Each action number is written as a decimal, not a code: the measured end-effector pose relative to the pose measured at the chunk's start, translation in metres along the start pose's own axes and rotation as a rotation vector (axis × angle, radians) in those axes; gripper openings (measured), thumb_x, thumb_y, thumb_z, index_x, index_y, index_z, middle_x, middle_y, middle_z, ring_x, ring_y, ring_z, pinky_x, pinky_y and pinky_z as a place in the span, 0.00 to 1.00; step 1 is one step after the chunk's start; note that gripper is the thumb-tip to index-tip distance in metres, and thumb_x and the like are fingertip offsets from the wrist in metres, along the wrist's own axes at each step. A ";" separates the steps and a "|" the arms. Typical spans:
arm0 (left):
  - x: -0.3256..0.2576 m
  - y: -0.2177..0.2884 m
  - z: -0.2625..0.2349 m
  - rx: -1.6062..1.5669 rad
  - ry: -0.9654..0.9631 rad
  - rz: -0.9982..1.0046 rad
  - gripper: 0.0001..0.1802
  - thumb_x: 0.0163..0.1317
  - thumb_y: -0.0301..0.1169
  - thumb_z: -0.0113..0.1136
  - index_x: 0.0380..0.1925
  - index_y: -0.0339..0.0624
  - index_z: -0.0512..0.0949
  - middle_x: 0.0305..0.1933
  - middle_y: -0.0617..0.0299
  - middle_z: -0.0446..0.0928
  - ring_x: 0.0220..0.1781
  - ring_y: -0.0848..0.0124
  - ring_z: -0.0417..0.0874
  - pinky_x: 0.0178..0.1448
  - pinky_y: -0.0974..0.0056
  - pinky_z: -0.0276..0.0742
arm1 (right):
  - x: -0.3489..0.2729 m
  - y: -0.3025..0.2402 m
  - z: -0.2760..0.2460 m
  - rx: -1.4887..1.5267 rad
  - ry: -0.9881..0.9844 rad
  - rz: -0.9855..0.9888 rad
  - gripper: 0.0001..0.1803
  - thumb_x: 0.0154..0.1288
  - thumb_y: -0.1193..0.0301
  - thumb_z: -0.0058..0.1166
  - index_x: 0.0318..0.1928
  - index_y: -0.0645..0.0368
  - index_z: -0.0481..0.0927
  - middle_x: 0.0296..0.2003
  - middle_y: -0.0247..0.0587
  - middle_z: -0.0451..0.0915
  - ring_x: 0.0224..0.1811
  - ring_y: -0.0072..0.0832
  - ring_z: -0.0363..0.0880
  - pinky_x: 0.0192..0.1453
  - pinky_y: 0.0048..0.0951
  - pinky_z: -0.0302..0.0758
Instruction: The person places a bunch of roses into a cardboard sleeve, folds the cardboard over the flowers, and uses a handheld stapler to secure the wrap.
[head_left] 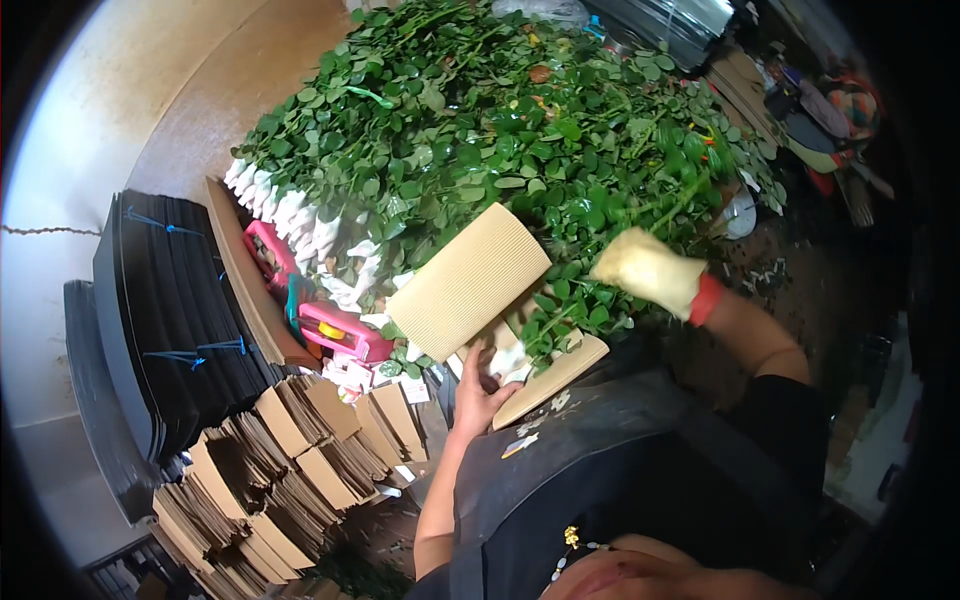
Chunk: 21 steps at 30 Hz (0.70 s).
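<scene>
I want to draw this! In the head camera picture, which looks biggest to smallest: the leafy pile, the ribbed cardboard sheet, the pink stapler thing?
1. Leafy pile
2. Ribbed cardboard sheet
3. Pink tool

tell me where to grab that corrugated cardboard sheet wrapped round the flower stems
Grip the corrugated cardboard sheet at its lower near corner, coming from below on the person's side, where the left hand already sits. Its ribs run along the roll, so it probably curls easily around the stems; leaves crowd the upper end and the gloved right hand occupies the right side.
</scene>
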<state>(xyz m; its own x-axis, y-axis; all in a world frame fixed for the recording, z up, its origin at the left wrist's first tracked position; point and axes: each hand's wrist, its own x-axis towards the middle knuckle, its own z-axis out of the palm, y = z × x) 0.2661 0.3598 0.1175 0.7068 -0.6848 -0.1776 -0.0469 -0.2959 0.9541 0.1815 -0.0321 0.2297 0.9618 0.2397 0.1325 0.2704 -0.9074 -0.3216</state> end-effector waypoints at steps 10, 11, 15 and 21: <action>0.008 0.036 -0.010 0.208 -0.093 0.140 0.24 0.59 0.32 0.80 0.55 0.42 0.85 0.58 0.57 0.83 0.48 0.65 0.86 0.51 0.61 0.85 | 0.115 0.014 -0.029 -0.223 0.199 0.281 0.07 0.76 0.65 0.58 0.44 0.52 0.85 0.26 0.43 0.82 0.28 0.43 0.82 0.37 0.45 0.81; 0.011 0.038 -0.012 0.304 -0.087 0.228 0.22 0.60 0.33 0.79 0.53 0.42 0.86 0.57 0.56 0.83 0.51 0.61 0.85 0.54 0.59 0.83 | 0.145 0.033 -0.020 -0.174 0.145 0.323 0.12 0.75 0.66 0.60 0.54 0.51 0.86 0.31 0.42 0.85 0.33 0.40 0.84 0.42 0.43 0.82; 0.017 0.033 -0.012 0.354 -0.039 0.244 0.13 0.62 0.32 0.75 0.43 0.38 0.86 0.50 0.54 0.86 0.54 0.52 0.82 0.59 0.53 0.78 | 0.239 0.085 0.055 -0.391 -0.411 0.365 0.20 0.71 0.57 0.63 0.53 0.59 0.87 0.52 0.46 0.87 0.46 0.45 0.89 0.47 0.45 0.88; 0.013 0.030 -0.002 0.287 0.019 0.141 0.10 0.64 0.31 0.73 0.41 0.38 0.85 0.48 0.53 0.86 0.50 0.52 0.83 0.55 0.55 0.79 | 0.278 0.050 -0.010 -0.368 -0.049 0.288 0.09 0.72 0.70 0.58 0.33 0.49 0.87 0.33 0.36 0.88 0.38 0.28 0.86 0.75 0.40 0.71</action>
<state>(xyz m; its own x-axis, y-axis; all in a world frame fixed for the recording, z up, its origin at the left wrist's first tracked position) 0.2753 0.3430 0.1439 0.6919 -0.7208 -0.0412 -0.3411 -0.3766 0.8613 0.4618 -0.0140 0.2597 0.9987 -0.0321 0.0397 -0.0328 -0.9993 0.0166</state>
